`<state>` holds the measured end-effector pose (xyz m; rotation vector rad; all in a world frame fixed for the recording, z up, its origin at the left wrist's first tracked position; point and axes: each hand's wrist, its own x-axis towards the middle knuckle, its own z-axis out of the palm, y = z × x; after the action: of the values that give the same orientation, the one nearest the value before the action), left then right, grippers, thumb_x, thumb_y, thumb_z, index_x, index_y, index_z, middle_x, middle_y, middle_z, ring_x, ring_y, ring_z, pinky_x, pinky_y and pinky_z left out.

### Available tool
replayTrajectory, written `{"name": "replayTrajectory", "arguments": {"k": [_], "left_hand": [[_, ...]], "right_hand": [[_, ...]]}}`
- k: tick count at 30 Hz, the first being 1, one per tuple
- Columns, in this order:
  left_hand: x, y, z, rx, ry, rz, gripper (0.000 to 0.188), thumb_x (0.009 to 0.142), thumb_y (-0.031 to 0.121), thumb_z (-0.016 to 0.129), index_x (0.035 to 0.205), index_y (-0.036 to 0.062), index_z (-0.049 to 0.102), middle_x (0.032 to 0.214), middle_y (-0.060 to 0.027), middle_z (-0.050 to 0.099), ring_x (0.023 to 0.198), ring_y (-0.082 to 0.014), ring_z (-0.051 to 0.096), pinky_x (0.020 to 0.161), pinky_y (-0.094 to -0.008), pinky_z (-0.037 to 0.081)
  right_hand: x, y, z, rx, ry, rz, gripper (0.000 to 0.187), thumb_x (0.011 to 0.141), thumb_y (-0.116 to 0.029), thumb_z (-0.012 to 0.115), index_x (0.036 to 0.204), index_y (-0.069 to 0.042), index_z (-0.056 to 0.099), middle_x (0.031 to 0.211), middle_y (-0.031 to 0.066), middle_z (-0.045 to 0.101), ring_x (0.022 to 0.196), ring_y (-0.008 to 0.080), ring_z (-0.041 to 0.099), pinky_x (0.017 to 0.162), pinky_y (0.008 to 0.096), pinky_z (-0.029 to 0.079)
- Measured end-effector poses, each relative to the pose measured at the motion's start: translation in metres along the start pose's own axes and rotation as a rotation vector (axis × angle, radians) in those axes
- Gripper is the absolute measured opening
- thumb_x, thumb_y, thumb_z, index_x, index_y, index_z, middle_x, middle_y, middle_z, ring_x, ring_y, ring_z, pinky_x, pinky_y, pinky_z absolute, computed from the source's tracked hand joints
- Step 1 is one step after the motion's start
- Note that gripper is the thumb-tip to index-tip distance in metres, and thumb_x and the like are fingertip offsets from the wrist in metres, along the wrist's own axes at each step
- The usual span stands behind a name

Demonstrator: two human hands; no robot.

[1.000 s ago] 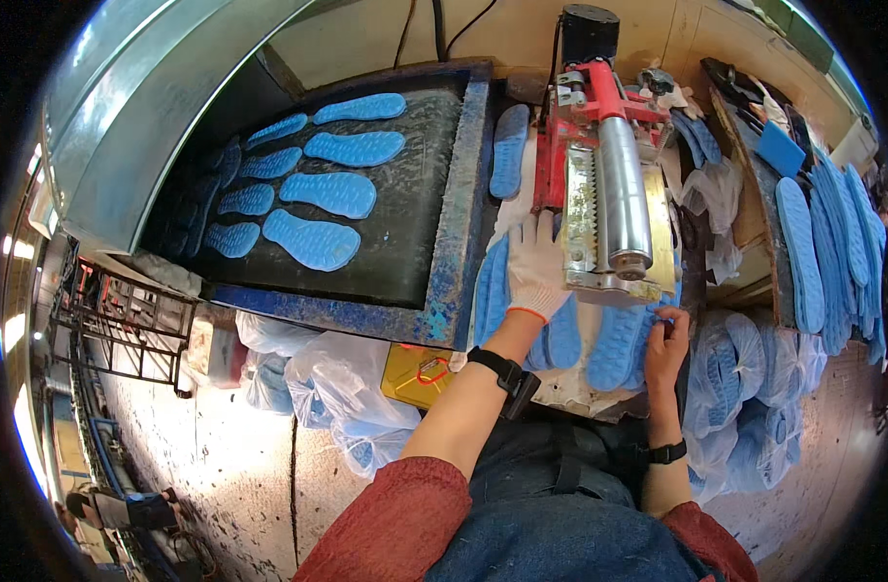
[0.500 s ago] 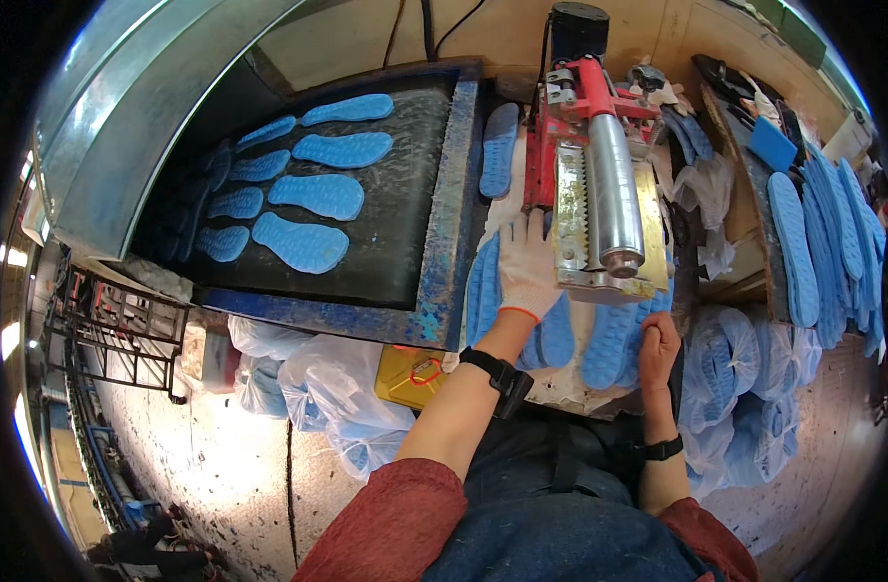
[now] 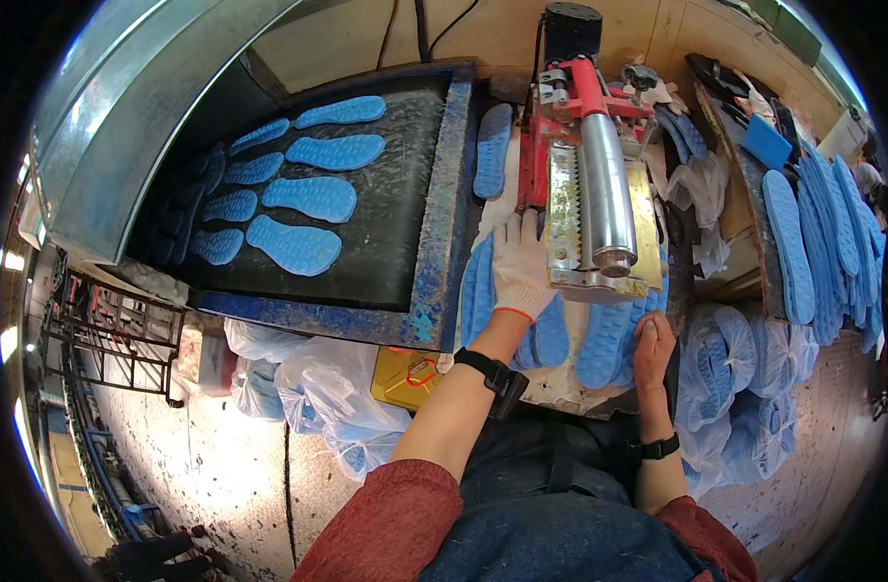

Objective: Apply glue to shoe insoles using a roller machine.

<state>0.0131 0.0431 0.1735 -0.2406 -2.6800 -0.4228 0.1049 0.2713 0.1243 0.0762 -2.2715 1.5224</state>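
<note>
My left hand (image 3: 520,260), in a whitish knit glove, lies flat with its fingers stretched forward beside the red-framed machine (image 3: 588,87) and its metal roller (image 3: 609,194). Under and around that hand are blue shoe soles (image 3: 479,291), partly hidden by it. More blue soles (image 3: 601,347) lie in front of the roller, their far ends out of sight beneath it. My bare right hand (image 3: 655,344) is closed at the right edge of these soles. Its curled fingers hide whatever they may hold.
Several soles (image 3: 310,199) lie on a black belt (image 3: 391,194) inside a blue metal frame (image 3: 440,204) at the left. A stack of soles (image 3: 832,223) hangs over the right-hand shelf. Bagged soles (image 3: 721,364) and a yellow container (image 3: 405,379) sit below.
The whole view has shifted slightly. Both hands keep nearly the same places and poses by the machine.
</note>
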Motion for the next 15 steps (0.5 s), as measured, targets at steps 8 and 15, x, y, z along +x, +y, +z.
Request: {"name": "replayTrajectory", "arguments": {"k": [8, 15], "left_hand": [[-0.010, -0.005, 0.033, -0.654, -0.019, -0.144, 0.064, 0.079, 0.041, 0.059, 0.130, 0.0035, 0.052, 0.136, -0.0173, 0.044, 0.128, -0.0345, 0.038, 0.112, -0.0485, 0.024], [-0.014, -0.023, 0.072, -1.136, 0.077, -0.203, 0.058, 0.078, 0.040, 0.060, 0.126, 0.0077, 0.056, 0.130, -0.0180, 0.050, 0.125, -0.0349, 0.041, 0.110, -0.0443, 0.027]], "right_hand": [[-0.004, 0.013, -0.003, -0.207, 0.101, -0.014, 0.028, 0.095, -0.016, 0.045, 0.072, 0.000, 0.050, 0.068, 0.0165, 0.047, 0.061, 0.0337, 0.049, 0.059, 0.0393, 0.041], [0.003, 0.003, 0.006, -0.150, 0.125, -0.013, 0.028, 0.094, -0.012, 0.050, 0.070, 0.001, 0.046, 0.065, 0.0168, 0.043, 0.058, 0.0325, 0.046, 0.056, 0.0395, 0.039]]}}
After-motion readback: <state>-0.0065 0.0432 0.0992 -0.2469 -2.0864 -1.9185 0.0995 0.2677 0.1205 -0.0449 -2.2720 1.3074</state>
